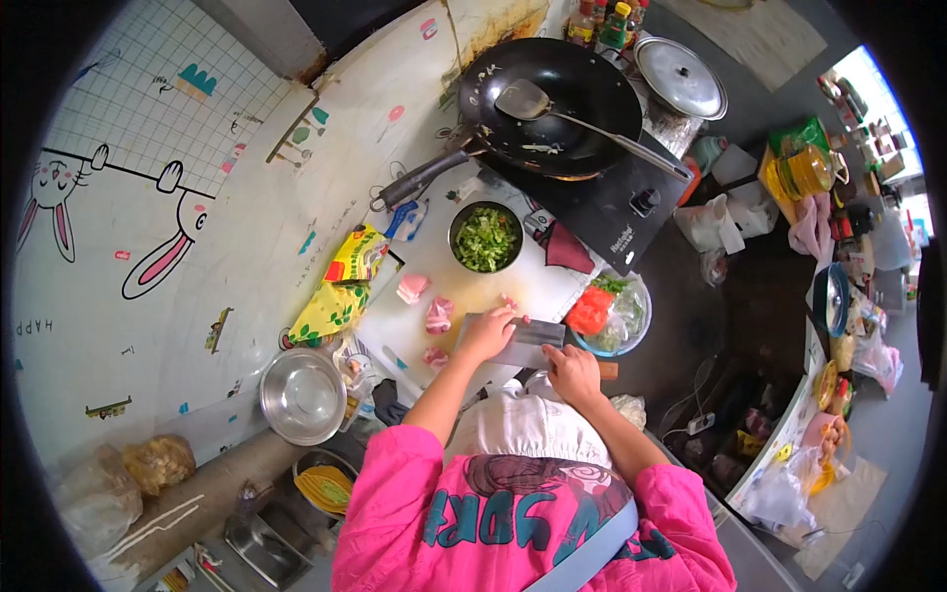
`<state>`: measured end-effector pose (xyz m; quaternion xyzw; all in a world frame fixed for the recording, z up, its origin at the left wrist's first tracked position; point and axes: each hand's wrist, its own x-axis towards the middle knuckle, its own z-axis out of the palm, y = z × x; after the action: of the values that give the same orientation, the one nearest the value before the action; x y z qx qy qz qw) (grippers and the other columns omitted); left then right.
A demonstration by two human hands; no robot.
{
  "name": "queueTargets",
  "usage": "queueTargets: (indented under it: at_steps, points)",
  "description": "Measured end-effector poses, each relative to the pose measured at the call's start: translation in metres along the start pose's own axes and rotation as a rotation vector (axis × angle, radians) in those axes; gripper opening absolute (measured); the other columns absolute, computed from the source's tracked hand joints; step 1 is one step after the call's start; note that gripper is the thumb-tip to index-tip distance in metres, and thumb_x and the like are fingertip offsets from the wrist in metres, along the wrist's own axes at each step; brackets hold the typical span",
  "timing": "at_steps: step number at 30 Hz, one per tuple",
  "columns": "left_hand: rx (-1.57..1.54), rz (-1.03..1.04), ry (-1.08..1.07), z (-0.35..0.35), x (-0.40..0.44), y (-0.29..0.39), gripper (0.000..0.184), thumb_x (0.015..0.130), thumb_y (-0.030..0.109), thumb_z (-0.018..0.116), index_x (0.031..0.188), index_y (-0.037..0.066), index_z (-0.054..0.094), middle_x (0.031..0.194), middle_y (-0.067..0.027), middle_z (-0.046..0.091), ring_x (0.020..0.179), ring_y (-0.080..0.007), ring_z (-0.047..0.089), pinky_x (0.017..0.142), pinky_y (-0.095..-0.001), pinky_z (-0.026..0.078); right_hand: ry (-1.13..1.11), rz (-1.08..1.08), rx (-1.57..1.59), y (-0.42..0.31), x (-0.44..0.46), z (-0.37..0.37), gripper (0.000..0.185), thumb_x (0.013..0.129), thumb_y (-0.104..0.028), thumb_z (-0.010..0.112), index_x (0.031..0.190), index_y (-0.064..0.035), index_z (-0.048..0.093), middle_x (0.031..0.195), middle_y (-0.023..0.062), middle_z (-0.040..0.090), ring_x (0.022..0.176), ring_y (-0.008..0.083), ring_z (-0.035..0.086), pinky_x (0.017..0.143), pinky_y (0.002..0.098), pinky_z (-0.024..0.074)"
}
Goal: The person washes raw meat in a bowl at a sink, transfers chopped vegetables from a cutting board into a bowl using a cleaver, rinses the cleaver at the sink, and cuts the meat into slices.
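Observation:
My right hand (573, 374) is closed around the handle end of a cleaver (533, 341), whose wide grey blade lies across the near part of the white cutting board (409, 321). The fingers of my left hand (488, 333) are bent together over the blade's far edge, pressing on a small piece of raw meat (509, 300) that they partly hide. To the left on the board lie several pink pieces of meat, among them a pale chunk (412, 288) and a streaky slice (439, 316). Beyond them stands a metal bowl of chopped greens (485, 238).
A black wok (592, 123) with a spatula (528, 101) sits on the stove (621, 212), its handle jutting left. Right of the board is a bowl (641, 331) with bagged vegetables. A yellow package (340, 301) and a steel basin (303, 397) are at the left.

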<state>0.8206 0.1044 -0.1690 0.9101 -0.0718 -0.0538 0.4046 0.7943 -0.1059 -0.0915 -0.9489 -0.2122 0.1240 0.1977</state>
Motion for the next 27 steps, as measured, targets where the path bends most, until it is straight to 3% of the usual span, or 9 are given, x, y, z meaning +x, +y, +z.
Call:
queueTargets:
  at_steps: [2, 6, 9, 12, 15, 18, 20, 23, 27]
  points:
    - [-0.079, -0.065, -0.061, -0.023, 0.003, 0.004, 0.022, 0.082, 0.014, 0.051, 0.099, 0.003, 0.060, 0.104, -0.0120, 0.058, 0.097, -0.0299, 0.055, 0.084, -0.0377, 0.044, -0.064, 0.047, 0.064, 0.000, -0.003, -0.003, 0.040, 0.064, -0.016, 0.063, 0.104, -0.0151, 0.061, 0.072, 0.0100, 0.057, 0.067, 0.0274, 0.058, 0.063, 0.0387, 0.0469]
    - [-0.138, -0.131, 0.176, -0.046, -0.006, -0.019, 0.017, 0.082, 0.012, 0.053, 0.091, 0.001, 0.061, 0.098, -0.0136, 0.060, 0.093, -0.0312, 0.056, 0.083, -0.0363, 0.044, -0.166, 0.116, 0.126, 0.012, -0.011, 0.010, 0.042, 0.063, -0.020, 0.062, 0.105, -0.0157, 0.062, 0.075, 0.0095, 0.059, 0.065, 0.0283, 0.060, 0.062, 0.0389, 0.0493]
    - [0.016, -0.144, 0.343, -0.055, -0.019, -0.041, 0.016, 0.081, 0.012, 0.054, 0.088, 0.001, 0.062, 0.094, -0.0131, 0.061, 0.091, -0.0308, 0.056, 0.082, -0.0354, 0.045, -0.137, 0.057, 0.050, 0.010, -0.002, -0.004, 0.042, 0.063, -0.021, 0.062, 0.104, -0.0158, 0.062, 0.075, 0.0102, 0.058, 0.065, 0.0286, 0.059, 0.062, 0.0395, 0.0488]
    - [-0.036, -0.180, 0.365, -0.056, -0.028, -0.037, 0.018, 0.081, 0.014, 0.055, 0.089, 0.000, 0.062, 0.092, -0.0130, 0.062, 0.089, -0.0300, 0.057, 0.081, -0.0347, 0.045, -0.116, -0.029, 0.005, 0.011, 0.014, -0.014, 0.042, 0.063, -0.020, 0.061, 0.104, -0.0158, 0.062, 0.074, 0.0103, 0.058, 0.065, 0.0289, 0.059, 0.062, 0.0405, 0.0483]
    - [-0.229, -0.218, 0.116, -0.055, -0.022, 0.003, 0.020, 0.082, 0.017, 0.055, 0.092, 0.002, 0.063, 0.092, -0.0127, 0.062, 0.088, -0.0294, 0.058, 0.081, -0.0345, 0.046, -0.111, -0.092, 0.002, 0.009, 0.025, -0.015, 0.039, 0.063, -0.016, 0.060, 0.102, -0.0144, 0.063, 0.072, 0.0098, 0.057, 0.068, 0.0275, 0.058, 0.063, 0.0396, 0.0470]
    - [-0.258, -0.147, -0.094, -0.026, -0.013, 0.014, 0.027, 0.084, 0.025, 0.053, 0.101, 0.006, 0.062, 0.104, -0.0129, 0.061, 0.096, -0.0276, 0.058, 0.084, -0.0337, 0.045, -0.092, -0.147, -0.003, 0.004, 0.031, -0.018, 0.036, 0.064, -0.015, 0.060, 0.099, -0.0135, 0.063, 0.071, 0.0090, 0.057, 0.068, 0.0267, 0.058, 0.064, 0.0384, 0.0466]
    - [-0.158, 0.007, -0.034, 0.000, -0.007, 0.007, 0.029, 0.085, 0.025, 0.052, 0.104, 0.006, 0.061, 0.104, -0.0136, 0.061, 0.096, -0.0280, 0.058, 0.084, -0.0344, 0.045, -0.078, -0.169, 0.003, 0.004, 0.030, -0.018, 0.035, 0.064, -0.015, 0.060, 0.098, -0.0132, 0.063, 0.069, 0.0085, 0.056, 0.068, 0.0265, 0.057, 0.064, 0.0380, 0.0465]
    - [-0.001, -0.104, -0.140, 0.000, 0.001, 0.008, 0.029, 0.086, 0.023, 0.051, 0.106, 0.004, 0.059, 0.104, -0.0152, 0.061, 0.097, -0.0285, 0.058, 0.084, -0.0343, 0.045, -0.085, -0.167, 0.020, 0.009, 0.025, -0.014, 0.034, 0.064, -0.015, 0.060, 0.098, -0.0132, 0.063, 0.069, 0.0082, 0.056, 0.067, 0.0268, 0.058, 0.063, 0.0383, 0.0468]
    - [-0.408, -0.269, -0.048, -0.011, 0.003, -0.008, 0.029, 0.087, 0.021, 0.049, 0.105, 0.000, 0.058, 0.104, -0.0169, 0.060, 0.095, -0.0288, 0.059, 0.082, -0.0340, 0.045, -0.227, -0.069, 0.015, 0.014, 0.015, -0.019, 0.035, 0.065, -0.022, 0.061, 0.099, -0.0119, 0.062, 0.077, 0.0106, 0.061, 0.071, 0.0268, 0.061, 0.064, 0.0380, 0.0487]
